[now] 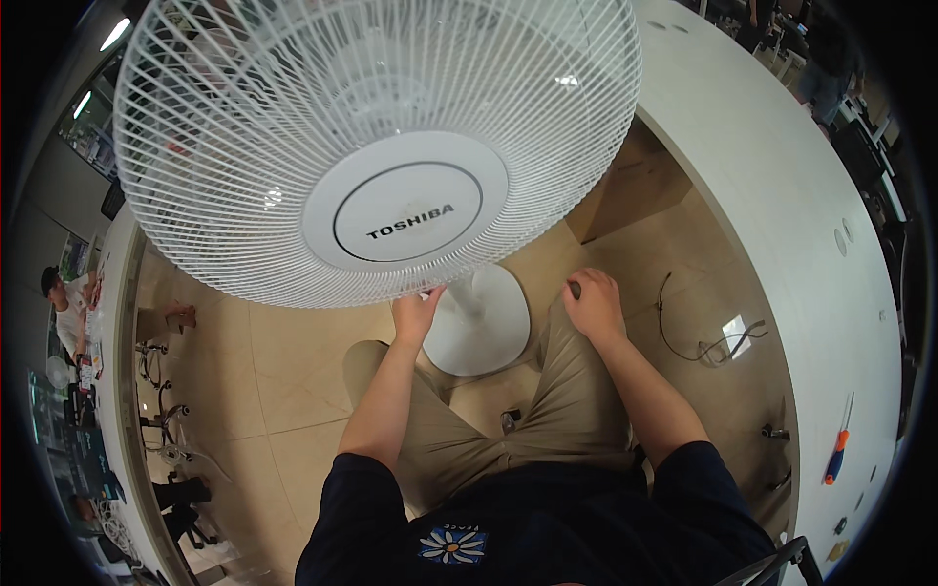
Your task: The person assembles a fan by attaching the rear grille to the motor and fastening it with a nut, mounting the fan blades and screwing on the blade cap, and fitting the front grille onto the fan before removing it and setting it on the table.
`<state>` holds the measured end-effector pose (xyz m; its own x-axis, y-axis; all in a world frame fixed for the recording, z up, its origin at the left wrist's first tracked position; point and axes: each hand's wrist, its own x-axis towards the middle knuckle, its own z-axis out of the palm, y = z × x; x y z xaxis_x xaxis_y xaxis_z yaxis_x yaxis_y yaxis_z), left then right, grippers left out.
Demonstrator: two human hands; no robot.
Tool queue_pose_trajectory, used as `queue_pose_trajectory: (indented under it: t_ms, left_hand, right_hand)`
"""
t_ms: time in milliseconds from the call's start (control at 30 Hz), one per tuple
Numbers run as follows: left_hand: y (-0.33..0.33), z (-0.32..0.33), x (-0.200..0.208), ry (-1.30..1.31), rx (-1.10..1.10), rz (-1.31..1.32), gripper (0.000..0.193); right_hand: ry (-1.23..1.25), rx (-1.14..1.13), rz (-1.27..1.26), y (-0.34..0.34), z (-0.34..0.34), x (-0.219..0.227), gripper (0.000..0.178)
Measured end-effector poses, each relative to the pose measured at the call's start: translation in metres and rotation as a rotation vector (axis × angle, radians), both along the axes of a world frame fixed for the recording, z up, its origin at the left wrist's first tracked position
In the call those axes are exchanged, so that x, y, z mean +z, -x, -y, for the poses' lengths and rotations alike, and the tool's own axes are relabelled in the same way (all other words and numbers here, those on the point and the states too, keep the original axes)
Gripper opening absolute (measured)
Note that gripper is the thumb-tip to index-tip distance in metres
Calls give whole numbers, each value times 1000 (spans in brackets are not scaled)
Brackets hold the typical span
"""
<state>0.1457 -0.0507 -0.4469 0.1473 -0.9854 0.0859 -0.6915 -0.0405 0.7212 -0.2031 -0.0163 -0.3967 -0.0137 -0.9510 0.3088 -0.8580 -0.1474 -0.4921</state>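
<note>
A white pedestal fan [391, 137] stands on the floor [293, 366] in front of the seated person, its round base [479, 342] set between the two knees. That placing probably lets both hands reach the lower part without leaning, while the wide grille [215, 186] overhangs the forward side.

The left hand [416, 314] is just below the fan's near rim, beside the pole [467, 293], with its fingertips partly hidden by the grille. It seems placed there to steady the fan or feel beneath its head; whether the fingers clamp on anything cannot be told. The right hand [596, 305] rests on the right leg [586, 396], to the right of the fan's base and apart from it. Its fingers are curled inward, and it is unclear whether they enclose anything; the leg seems to serve as a prop.

The fan's front cap [405, 200] faces up and back toward the person. Its long axis follows the pole, roughly upright from the base to the head.

Right of the fan, a screwdriver [837, 454] lies on the white tabletop [811, 244], and a thin cable [713, 352] lies loosely on the floor.
</note>
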Motion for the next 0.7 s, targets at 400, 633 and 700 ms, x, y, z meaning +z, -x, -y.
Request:
queue_pose_trajectory:
  t_ms: [400, 633, 700]
  left_hand:
    - [50, 26, -36, 334, 41, -267, 49]
    - [48, 38, -53, 319, 94, -180, 44]
    - [43, 41, -47, 304, 86, -90, 52]
  right_hand:
    - [25, -10, -33, -7, -8, -4, 16]
    - [15, -30, -4, 1, -4, -9, 18]
    - [12, -2, -27, 2, -4, -11, 21]
